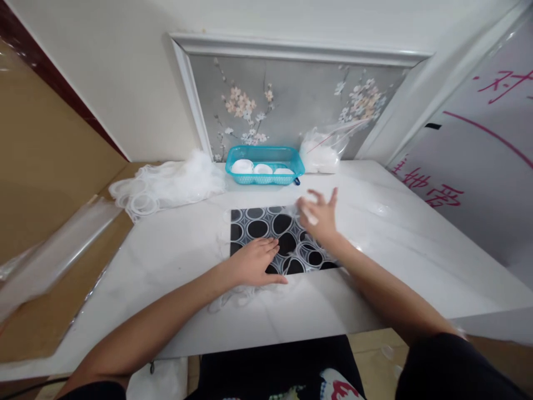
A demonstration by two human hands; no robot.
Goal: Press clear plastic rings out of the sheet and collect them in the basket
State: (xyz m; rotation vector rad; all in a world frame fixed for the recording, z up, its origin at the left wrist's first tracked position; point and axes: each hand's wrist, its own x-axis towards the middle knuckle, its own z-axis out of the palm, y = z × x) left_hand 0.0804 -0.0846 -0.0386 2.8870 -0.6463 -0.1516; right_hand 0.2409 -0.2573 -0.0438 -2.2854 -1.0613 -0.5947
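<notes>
The left hand (pixel 256 261) lies flat on the mat (pixel 257 229), fingers together and thumb out to the side, apparently bearing down to steady the mat and whatever lies on it. The right hand (pixel 320 218) is over the mat's far right part, its outer fingers raised and spread, perhaps to keep them out of the way of the thumb and forefinger. A white bit (pixel 310 215) shows at those two, but blur hides the fingertips, so I cannot tell whether this grip is pinching it.

The mat sits on the worktop (pixel 166 250) right in front of the person, where both hands reach it easily. Its dark ovals probably help pale strands show up. Thin white cords (pixel 239 299) trail past its near edge. The pile (pixel 170 180) of white loops lies to the left, while the blue tray (pixel 245 179), with white rolls (pixel 263 169) in it, and the clear bag (pixel 320 155) stand by the wall, likely within reach yet beyond the hands' working space.
</notes>
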